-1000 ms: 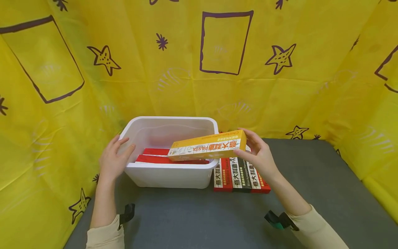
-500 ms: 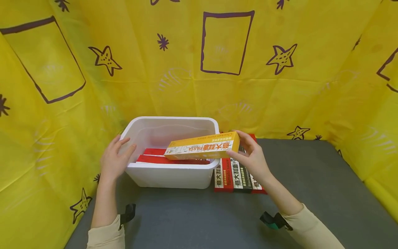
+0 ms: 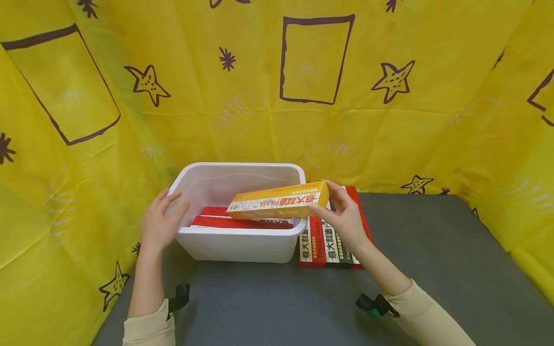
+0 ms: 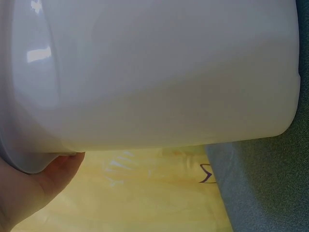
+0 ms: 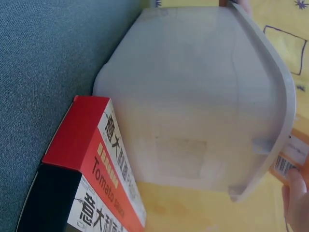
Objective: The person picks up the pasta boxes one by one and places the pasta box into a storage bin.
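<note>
In the head view my right hand (image 3: 346,218) pinches the right end of a yellow pasta box (image 3: 278,202), thumb on the near side and fingers behind. The box slants over the right rim of a white plastic bin (image 3: 235,247), its far end lower and inside. Red pasta boxes (image 3: 240,223) lie in the bin beneath it. My left hand (image 3: 159,221) holds the bin's left rim; in the left wrist view its fingers (image 4: 58,174) curl under that rim from outside. The right wrist view shows the yellow box's barcode end (image 5: 292,154) by my right fingers.
Beside the bin's right wall, several pasta boxes lie side by side on the dark grey table (image 3: 259,307), among them a red tomato sauce box (image 3: 318,245) and a black pepper one (image 3: 339,250). A yellow printed cloth (image 3: 242,129) hangs behind and at both sides.
My right hand has carried the yellow pasta box leftward, so more of it is over the bin. My left hand has stayed at the bin's left rim.
</note>
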`<state>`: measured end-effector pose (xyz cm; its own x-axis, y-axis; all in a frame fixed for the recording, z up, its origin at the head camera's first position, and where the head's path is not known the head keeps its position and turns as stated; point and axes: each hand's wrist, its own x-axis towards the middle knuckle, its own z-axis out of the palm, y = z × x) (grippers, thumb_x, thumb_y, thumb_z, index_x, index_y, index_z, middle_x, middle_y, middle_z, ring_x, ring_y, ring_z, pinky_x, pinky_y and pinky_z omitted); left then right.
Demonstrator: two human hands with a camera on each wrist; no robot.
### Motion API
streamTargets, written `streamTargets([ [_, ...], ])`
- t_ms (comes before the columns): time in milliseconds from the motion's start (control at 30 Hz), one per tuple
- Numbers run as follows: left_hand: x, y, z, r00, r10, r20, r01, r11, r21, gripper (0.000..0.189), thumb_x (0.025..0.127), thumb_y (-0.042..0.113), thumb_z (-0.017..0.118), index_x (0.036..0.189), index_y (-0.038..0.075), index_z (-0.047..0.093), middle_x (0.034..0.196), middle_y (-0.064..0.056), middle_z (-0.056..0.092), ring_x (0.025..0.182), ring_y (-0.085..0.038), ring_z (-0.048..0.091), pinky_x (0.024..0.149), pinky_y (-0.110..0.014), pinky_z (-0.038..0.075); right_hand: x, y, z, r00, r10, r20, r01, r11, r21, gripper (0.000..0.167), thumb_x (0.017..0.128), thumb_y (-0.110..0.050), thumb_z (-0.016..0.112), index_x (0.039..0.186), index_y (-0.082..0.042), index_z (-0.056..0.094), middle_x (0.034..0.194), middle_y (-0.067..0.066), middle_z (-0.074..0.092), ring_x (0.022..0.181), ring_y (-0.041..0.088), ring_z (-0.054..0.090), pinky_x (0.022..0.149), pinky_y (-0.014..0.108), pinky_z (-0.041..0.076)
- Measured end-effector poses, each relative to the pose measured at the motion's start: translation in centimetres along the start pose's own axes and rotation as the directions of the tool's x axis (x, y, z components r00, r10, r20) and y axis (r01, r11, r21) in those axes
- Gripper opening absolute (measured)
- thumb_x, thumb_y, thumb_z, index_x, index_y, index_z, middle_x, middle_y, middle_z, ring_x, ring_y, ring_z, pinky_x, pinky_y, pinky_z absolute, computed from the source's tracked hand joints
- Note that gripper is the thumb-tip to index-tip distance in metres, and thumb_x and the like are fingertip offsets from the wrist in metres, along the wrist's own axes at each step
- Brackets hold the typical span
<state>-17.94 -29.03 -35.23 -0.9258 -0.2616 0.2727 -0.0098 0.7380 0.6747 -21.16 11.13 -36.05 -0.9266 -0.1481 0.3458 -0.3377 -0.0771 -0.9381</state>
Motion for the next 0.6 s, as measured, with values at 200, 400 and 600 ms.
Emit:
streamTargets([
  [200,0.0,0.1,0.0,1.0,-0.006,0.0,0.006,1.0,-0.006,0.055,0.097,0.04,0.053,0.137,0.002,0.054,0.154,-0.021,0.031,0.136,-0.05,0.029,0.106,-0.071,0.016,0.3,0.4,0.8,1.0,-0.014,0.028,0.013,0.999,0.031,0.066,0.081,0.0,0.076,0.14,-0.002,0.046,0.136,0.01,0.049,0.121,0.023,0.05,0.09,0.03,0.052],
  [400,0.0,0.1,0.1,1.0,-0.011,0.001,0.011,1.0,-0.003,0.056,0.097,0.04,0.054,0.137,0.002,0.053,0.154,-0.021,0.031,0.136,-0.049,0.028,0.106,-0.071,0.017,0.8,0.5,1.3,0.998,0.019,0.063,-0.02,1.0,0.018,0.069,0.08,-0.003,0.078,0.141,-0.004,0.045,0.136,0.008,0.05,0.123,0.023,0.05,0.092,0.032,0.052],
  [600,0.0,0.0,0.0,1.0,-0.018,0.006,0.018,1.0,0.003,0.057,0.097,0.041,0.053,0.138,0.003,0.052,0.155,-0.02,0.03,0.137,-0.049,0.028,0.106,-0.071,0.018,1.7,0.4,1.6,0.999,0.031,0.037,-0.026,0.992,-0.127,0.072,0.079,-0.015,0.082,0.14,-0.007,0.043,0.14,0.003,0.048,0.129,0.02,0.046,0.097,0.035,0.049],
])
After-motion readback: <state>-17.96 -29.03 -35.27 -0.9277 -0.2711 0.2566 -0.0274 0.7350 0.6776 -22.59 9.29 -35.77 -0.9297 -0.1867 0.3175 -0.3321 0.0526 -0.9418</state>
